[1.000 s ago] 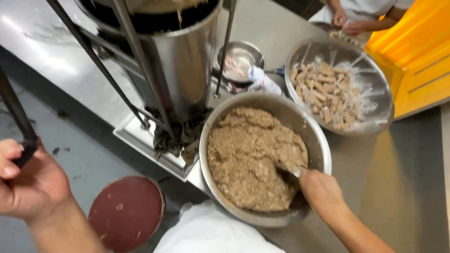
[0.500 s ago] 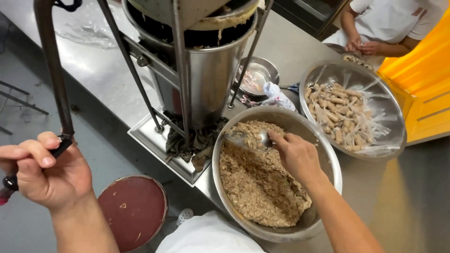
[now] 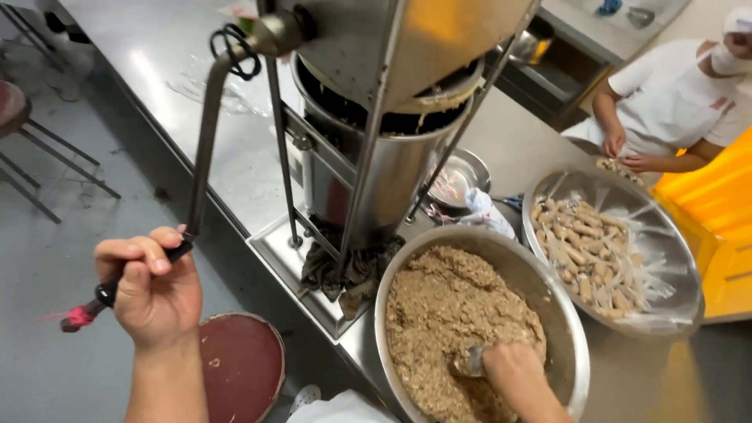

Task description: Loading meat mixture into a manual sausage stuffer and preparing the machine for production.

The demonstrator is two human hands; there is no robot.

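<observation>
My left hand [image 3: 153, 294] is closed around the black grip of the long metal crank handle [image 3: 205, 141] of a tall steel press machine [image 3: 388, 149]. My right hand [image 3: 513, 368] is down in a big steel bowl [image 3: 564, 313] of brown minced mixture [image 3: 450, 313], gripping a metal spoon [image 3: 470, 362] sunk in the mix. The machine's steel cylinder stands right behind the bowl, with mixture smeared on its rim.
A second steel bowl [image 3: 666, 235] lined with plastic holds several shaped rolls. A small steel bowl [image 3: 470, 168] sits behind a crumpled white cloth [image 3: 487, 213]. A person in white [image 3: 666, 102] works at the far right beside a yellow crate [image 3: 717, 211]. A red stool [image 3: 239, 364] stands below.
My right hand has dropped from the bowl's far rim near the machine back into the mixture with the spoon. My left hand still holds the crank, now further right; the view has tilted up.
</observation>
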